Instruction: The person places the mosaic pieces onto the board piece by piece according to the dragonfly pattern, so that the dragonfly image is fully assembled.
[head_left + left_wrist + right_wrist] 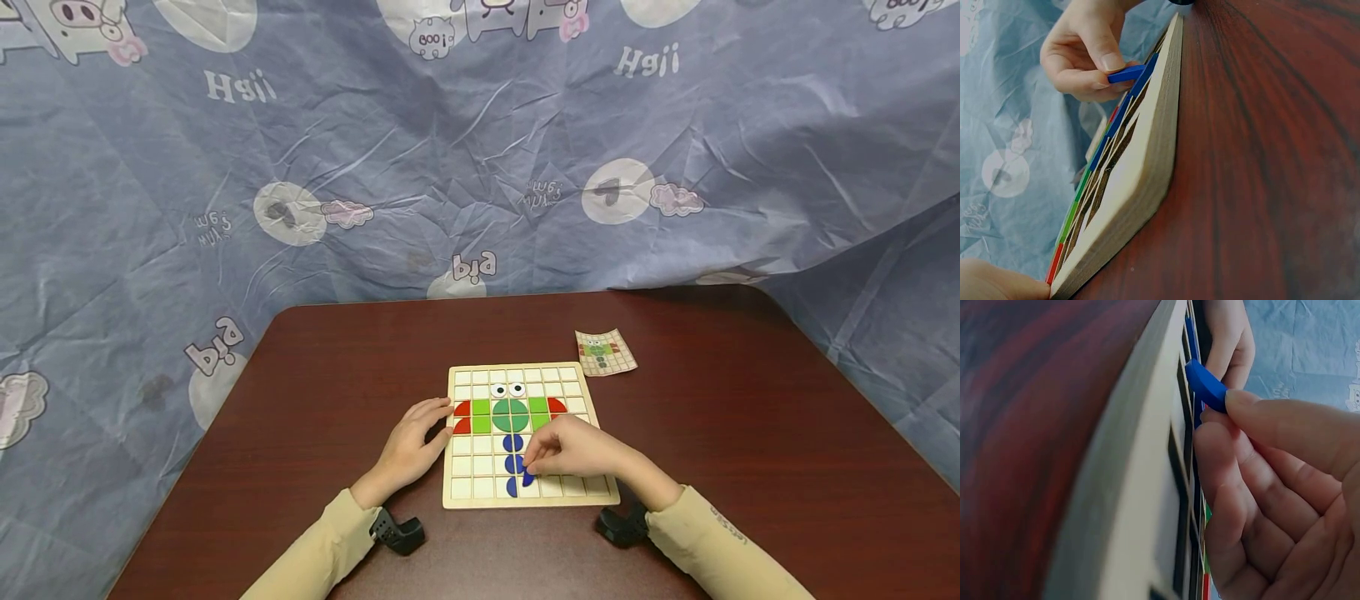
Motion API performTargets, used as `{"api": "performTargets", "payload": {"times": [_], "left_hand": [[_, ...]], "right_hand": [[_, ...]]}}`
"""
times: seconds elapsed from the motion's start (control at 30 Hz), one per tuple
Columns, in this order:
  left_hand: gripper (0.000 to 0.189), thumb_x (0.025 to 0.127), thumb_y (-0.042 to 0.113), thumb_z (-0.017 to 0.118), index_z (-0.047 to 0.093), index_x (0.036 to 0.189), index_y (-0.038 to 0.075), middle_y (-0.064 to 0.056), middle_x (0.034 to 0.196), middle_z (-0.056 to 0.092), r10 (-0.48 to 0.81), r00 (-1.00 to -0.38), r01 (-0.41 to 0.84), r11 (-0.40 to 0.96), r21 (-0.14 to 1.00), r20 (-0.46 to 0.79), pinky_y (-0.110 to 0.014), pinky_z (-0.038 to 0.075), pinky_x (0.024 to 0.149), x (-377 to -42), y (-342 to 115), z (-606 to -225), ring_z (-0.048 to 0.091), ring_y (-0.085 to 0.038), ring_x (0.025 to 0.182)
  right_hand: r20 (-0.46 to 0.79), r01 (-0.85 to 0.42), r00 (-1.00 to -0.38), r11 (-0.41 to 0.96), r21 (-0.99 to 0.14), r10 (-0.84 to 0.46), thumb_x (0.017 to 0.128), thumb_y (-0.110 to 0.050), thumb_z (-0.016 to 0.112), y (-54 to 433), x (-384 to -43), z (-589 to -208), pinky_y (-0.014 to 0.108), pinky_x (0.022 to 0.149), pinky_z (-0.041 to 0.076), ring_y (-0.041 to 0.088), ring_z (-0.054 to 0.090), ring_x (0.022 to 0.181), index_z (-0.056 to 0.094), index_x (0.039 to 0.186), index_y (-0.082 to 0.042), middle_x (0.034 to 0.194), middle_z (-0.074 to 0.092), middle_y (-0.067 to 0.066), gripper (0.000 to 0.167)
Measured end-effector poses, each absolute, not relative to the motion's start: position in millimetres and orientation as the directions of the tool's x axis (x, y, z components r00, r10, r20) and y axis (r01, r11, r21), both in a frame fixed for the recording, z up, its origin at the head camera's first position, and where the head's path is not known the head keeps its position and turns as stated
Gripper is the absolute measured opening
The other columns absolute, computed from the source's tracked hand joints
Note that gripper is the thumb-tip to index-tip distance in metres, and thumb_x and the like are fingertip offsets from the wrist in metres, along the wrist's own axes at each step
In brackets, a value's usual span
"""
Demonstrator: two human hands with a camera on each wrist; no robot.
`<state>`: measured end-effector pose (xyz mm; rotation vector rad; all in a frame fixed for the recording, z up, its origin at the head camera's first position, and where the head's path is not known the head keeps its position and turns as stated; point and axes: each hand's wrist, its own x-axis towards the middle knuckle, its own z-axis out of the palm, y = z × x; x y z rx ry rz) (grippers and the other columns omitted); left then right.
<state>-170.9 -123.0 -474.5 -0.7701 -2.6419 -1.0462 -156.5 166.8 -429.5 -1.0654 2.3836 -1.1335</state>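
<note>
A wooden grid board (531, 502) lies on the table with coloured tiles set in its squares. My right hand (581, 448) pinches a blue quarter-round tile (1207, 386) between thumb and fingers, tilted over the board's lower middle. Beside it, a blue half-shape (512, 487) sits in the bottom row, under a column of blue tiles (512, 443). Above these are a green circle (510, 416), light green squares (481, 416), red tiles (462, 425) and two eye tiles (498, 390). My left hand (408, 446) rests at the board's left edge, fingers extended.
A small pattern card (609, 357) showing a similar coloured figure lies past the board's top right corner. The dark red-brown table (360, 358) extends around the board. A blue-grey printed cloth (420, 150) hangs behind it.
</note>
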Motion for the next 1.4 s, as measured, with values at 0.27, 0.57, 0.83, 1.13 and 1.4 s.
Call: {"api": "performTargets", "payload": {"times": [0.27, 0.57, 0.83, 1.13, 1.4], "left_hand": [[0.035, 0.094, 0.019, 0.057, 0.06, 0.125, 0.002, -0.01, 0.135, 0.051, 0.397, -0.843, 0.537, 0.612, 0.58, 0.362, -0.048, 0.035, 0.103, -171.4, -122.6, -474.7, 0.04, -0.027, 0.129], [0.034, 0.094, 0.018, 0.057, 0.06, 0.124, 0.002, -0.011, 0.134, 0.051, 0.404, -0.836, 0.549, 0.609, 0.572, 0.372, -0.048, 0.037, 0.102, -172.0, -121.6, -474.8, 0.041, -0.027, 0.128], [0.034, 0.094, 0.017, 0.057, 0.061, 0.124, 0.002, -0.012, 0.133, 0.052, 0.407, -0.831, 0.556, 0.607, 0.568, 0.379, -0.048, 0.037, 0.101, -171.4, -121.9, -473.7, 0.042, -0.027, 0.127], [0.034, 0.094, 0.017, 0.057, 0.06, 0.124, 0.001, -0.013, 0.133, 0.052, 0.411, -0.828, 0.56, 0.604, 0.567, 0.381, -0.048, 0.037, 0.101, -171.9, -122.8, -472.7, 0.042, -0.027, 0.127], [0.034, 0.094, 0.017, 0.057, 0.06, 0.124, 0.001, -0.012, 0.134, 0.051, 0.411, -0.836, 0.549, 0.612, 0.569, 0.364, -0.048, 0.037, 0.101, -172.2, -122.4, -472.0, 0.042, -0.027, 0.128]], "right_hand": [[0.019, -0.469, -0.68, 0.415, -0.779, -0.733, 0.081, -0.009, 0.071, 159.4, -153.0, -427.7, 0.021, 0.063, 0.053, 0.002, 0.062, 0.068, 0.072, 0.082, -0.013, 0.073, 0.067, -0.009, 0.005], [0.007, -0.473, -0.676, 0.426, -0.771, -0.737, 0.079, -0.007, 0.072, 158.1, -151.6, -428.2, 0.021, 0.062, 0.053, 0.001, 0.062, 0.067, 0.073, 0.082, -0.014, 0.073, 0.067, -0.009, 0.008], [-0.034, -0.451, -0.672, 0.445, -0.774, -0.739, 0.079, -0.01, 0.074, 157.1, -150.1, -426.3, 0.021, 0.06, 0.053, 0.001, 0.062, 0.066, 0.073, 0.083, -0.01, 0.073, 0.067, -0.01, 0.004], [-0.037, -0.478, -0.668, 0.467, -0.744, -0.743, 0.076, -0.014, 0.079, 156.0, -149.6, -424.7, 0.02, 0.058, 0.052, 0.0, 0.057, 0.063, 0.073, 0.083, -0.013, 0.07, 0.063, -0.012, 0.009], [-0.04, -0.48, -0.664, 0.467, -0.743, -0.747, 0.076, -0.016, 0.079, 157.3, -150.4, -424.4, 0.02, 0.059, 0.051, -0.001, 0.057, 0.064, 0.073, 0.084, -0.014, 0.071, 0.062, -0.013, 0.01]]}}
